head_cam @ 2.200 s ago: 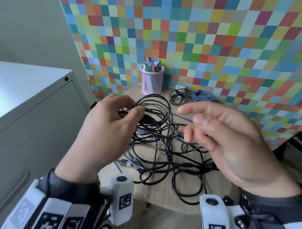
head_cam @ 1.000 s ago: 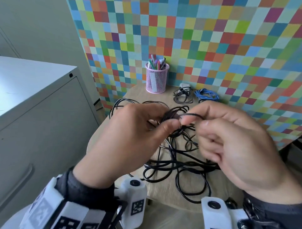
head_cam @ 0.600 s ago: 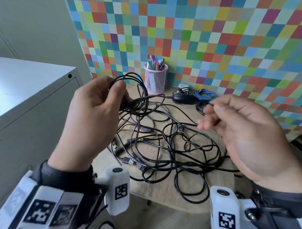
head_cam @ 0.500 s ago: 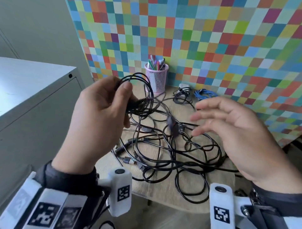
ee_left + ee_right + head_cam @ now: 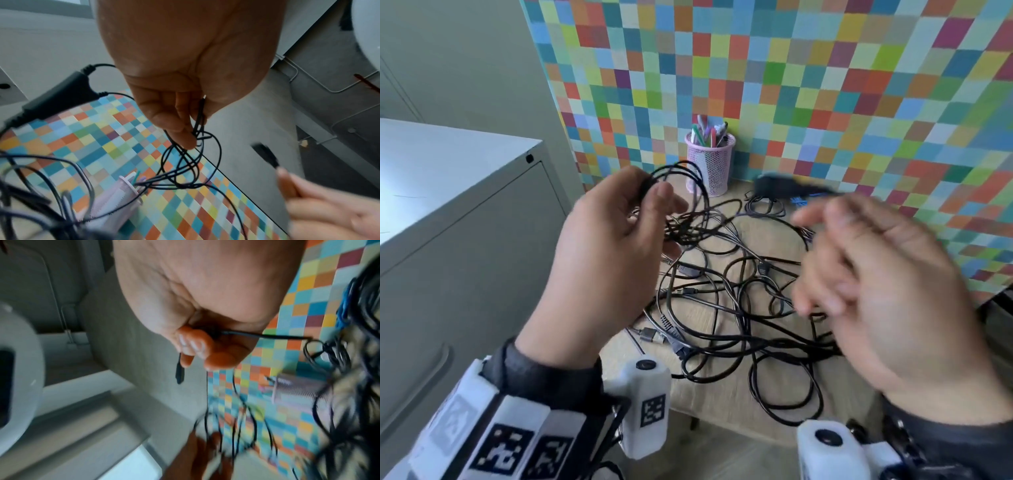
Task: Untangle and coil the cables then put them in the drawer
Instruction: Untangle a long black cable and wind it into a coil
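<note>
A tangle of black cables [image 5: 726, 308] lies spread over the small wooden table [image 5: 726, 407]. My left hand [image 5: 654, 195] is raised over the table's left side and pinches a few coiled loops of black cable [image 5: 681, 171], which the left wrist view shows hanging below the fingertips [image 5: 185, 138]. My right hand [image 5: 822, 222] is blurred. In the right wrist view its fingers [image 5: 189, 345] curl round a black cable [image 5: 267, 336], with the plug end [image 5: 179, 373] sticking out past them. A black inline box [image 5: 774, 185] on that cable hangs in the air between my hands.
A pink mesh pen cup [image 5: 710, 164] stands at the table's back by the chequered wall. A blue coiled cable [image 5: 803, 198] and a small black coil [image 5: 763, 205] lie next to it. A grey metal cabinet [image 5: 465, 240] with a drawer handle [image 5: 431, 373] stands left.
My right hand, spread open half a second ago, now grips a black cable and has swung it up, lifting the inline box off the tangle. My left hand keeps its loops.
</note>
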Available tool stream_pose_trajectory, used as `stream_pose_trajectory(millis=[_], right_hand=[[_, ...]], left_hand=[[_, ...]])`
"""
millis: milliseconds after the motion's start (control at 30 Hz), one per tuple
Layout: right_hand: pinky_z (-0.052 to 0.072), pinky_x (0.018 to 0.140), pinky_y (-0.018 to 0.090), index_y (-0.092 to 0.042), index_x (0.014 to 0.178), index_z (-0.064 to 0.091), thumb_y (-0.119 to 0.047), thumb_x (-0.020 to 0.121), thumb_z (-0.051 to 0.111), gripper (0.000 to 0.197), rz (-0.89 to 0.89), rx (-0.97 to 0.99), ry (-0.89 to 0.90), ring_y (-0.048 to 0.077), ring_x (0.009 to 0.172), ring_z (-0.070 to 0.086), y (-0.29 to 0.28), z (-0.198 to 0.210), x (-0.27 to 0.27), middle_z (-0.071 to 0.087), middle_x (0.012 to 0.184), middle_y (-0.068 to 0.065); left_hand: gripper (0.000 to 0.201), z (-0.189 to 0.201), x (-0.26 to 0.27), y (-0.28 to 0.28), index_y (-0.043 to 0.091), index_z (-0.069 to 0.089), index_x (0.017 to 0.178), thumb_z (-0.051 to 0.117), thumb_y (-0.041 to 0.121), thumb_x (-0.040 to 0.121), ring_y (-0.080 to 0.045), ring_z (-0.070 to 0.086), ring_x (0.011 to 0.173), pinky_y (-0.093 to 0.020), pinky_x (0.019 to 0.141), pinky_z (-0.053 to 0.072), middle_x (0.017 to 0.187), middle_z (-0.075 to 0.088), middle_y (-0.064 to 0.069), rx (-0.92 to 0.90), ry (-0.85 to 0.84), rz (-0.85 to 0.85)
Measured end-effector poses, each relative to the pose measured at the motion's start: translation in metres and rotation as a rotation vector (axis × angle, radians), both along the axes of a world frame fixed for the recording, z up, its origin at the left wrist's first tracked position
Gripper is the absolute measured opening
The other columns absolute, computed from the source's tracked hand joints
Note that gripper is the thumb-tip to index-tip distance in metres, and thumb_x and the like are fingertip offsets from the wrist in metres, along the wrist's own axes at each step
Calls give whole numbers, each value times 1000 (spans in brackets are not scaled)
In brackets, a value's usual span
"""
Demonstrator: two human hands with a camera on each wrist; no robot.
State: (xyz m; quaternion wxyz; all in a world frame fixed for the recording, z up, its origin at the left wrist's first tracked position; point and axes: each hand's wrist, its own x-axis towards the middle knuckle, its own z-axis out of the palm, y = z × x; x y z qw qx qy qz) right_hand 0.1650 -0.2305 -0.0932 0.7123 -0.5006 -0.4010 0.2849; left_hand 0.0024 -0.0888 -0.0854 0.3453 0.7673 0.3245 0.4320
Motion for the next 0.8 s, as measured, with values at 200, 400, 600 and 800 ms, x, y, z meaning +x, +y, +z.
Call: stream_pose_trajectory(millis=[200,400,600,800], right_hand=[[54,78,37,-30,121,74,-43,85,66,39,-251,-227,-241,10,78,66,-9,-4,47,71,87,-4],[43,115,32,-38,142,57,-14,100,63,49,-281,-225,-319,-4,128,57,-7,-5,43,66,135,-18],[50,109,40,-38,127,70,-22,96,65,35,-101,-299,-490,2,116,67,2,-12,20,74,117,-21],[53,60,26,-25,94,80,-6,96,66,24,-141,-171,-378,18,58,60,-3,-9,28,69,71,6]], left_hand=[[10,5,-9,7,21,73,95,64,21,101,-23,72,69,-48,68,63,89,74,-7,-68,-171,-53],[4,0,0,-7,23,76,93,74,23,90,-46,65,74,-64,72,57,78,72,-13,-95,-187,-234],[11,0,7,-17,17,77,85,67,15,91,-30,73,72,-40,70,62,86,76,-8,-157,-329,-343],[15,3,5,-5,22,72,95,68,8,91,-28,73,80,-32,79,59,94,70,-4,-267,-591,-274]])
